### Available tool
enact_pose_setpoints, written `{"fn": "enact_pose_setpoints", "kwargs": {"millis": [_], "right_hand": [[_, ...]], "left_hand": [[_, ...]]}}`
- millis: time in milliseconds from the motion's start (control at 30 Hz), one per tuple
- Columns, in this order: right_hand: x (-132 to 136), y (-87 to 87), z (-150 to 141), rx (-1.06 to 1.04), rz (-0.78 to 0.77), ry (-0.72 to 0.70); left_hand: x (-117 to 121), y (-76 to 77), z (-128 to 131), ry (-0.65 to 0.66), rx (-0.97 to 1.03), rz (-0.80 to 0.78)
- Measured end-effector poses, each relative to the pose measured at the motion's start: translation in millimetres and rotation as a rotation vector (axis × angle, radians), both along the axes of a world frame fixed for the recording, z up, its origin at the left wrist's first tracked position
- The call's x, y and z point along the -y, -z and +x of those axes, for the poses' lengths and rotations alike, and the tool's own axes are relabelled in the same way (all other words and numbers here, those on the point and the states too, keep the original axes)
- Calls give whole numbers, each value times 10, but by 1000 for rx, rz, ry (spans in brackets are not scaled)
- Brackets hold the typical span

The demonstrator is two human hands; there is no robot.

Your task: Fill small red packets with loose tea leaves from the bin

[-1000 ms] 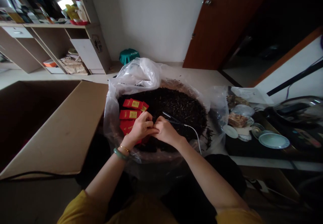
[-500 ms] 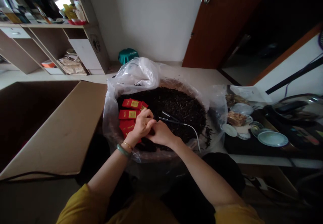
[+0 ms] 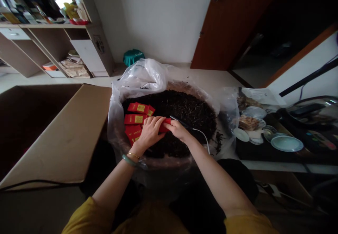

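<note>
Head camera view: the left hand (image 3: pixel 151 132) bends its fingers over a red packet (image 3: pixel 165 125), while the right hand (image 3: pixel 180 131) pinches its other end, above dark dried leaves (image 3: pixel 185 107) filling a round tub lined with a clear plastic bag (image 3: pixel 155 73). Gold-labelled packets (image 3: pixel 135 119) lie on the leaves just beside the left hand, and a white cord (image 3: pixel 204 138) runs down at the right. An open cardboard box (image 3: pixel 63 132) stands left; bowls (image 3: pixel 287 144) sit on the dark tray at right. Beyond are wooden shelving (image 3: pixel 101 54), a teal bundle (image 3: pixel 133 57) by the pale wall, and a brown door (image 3: pixel 224 26).
</note>
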State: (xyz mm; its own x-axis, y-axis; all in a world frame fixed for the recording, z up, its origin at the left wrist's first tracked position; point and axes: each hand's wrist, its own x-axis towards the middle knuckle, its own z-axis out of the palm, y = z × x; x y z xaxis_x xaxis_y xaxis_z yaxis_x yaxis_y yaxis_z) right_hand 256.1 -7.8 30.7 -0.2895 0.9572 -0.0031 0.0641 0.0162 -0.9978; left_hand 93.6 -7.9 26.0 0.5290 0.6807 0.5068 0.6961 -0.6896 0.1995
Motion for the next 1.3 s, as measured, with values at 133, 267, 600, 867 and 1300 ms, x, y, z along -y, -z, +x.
{"fn": "enact_pose_setpoints", "kwargs": {"millis": [133, 267, 600, 867, 1300], "right_hand": [[18, 102, -84, -138, -174, -35], [-27, 178, -69, -201, -253, -1], [-34, 233, -2, -364, -370, -74], [-41, 138, 85, 0, -225, -131], [7, -121, 181, 168, -174, -250]], "left_hand": [[-30, 91, -9, 81, -9, -31], [-27, 175, -42, 76, 65, 17], [-84, 399, -84, 53, 140, -43], [76, 328, 94, -129, 21, -114], [5, 407, -88, -156, 191, -477]]}}
